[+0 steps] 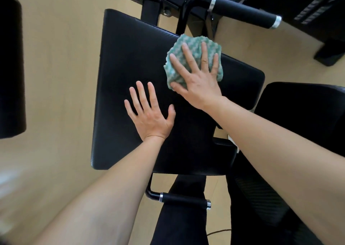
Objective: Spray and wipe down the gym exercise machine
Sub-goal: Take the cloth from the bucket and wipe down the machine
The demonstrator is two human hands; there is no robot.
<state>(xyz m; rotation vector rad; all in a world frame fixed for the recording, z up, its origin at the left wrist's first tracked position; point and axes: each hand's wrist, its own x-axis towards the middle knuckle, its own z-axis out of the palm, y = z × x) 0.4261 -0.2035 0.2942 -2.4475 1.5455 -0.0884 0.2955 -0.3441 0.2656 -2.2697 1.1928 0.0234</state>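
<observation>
Where your right hand (197, 80) presses: green cloth (194, 41) bunched under spread, straight fingers (204, 54), by the seat pad's (130, 58) far edge.
Left hand (151, 117): fingers wide, flat on the seat pad, holding nothing.
Risk: the green cloth may slip past your fingertips off the edge, or snag the handle (242, 11) just beyond.

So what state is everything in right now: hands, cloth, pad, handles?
Black padded cushion: under both hands.
Green-and-white textured cloth: bunched, pressed onto cushion.
Left hand: open, flat on cushion.
Right hand: open, pressing cloth.
Far black chrome-ringed handle: untouched.
Near black chrome-ringed handle: untouched.
</observation>
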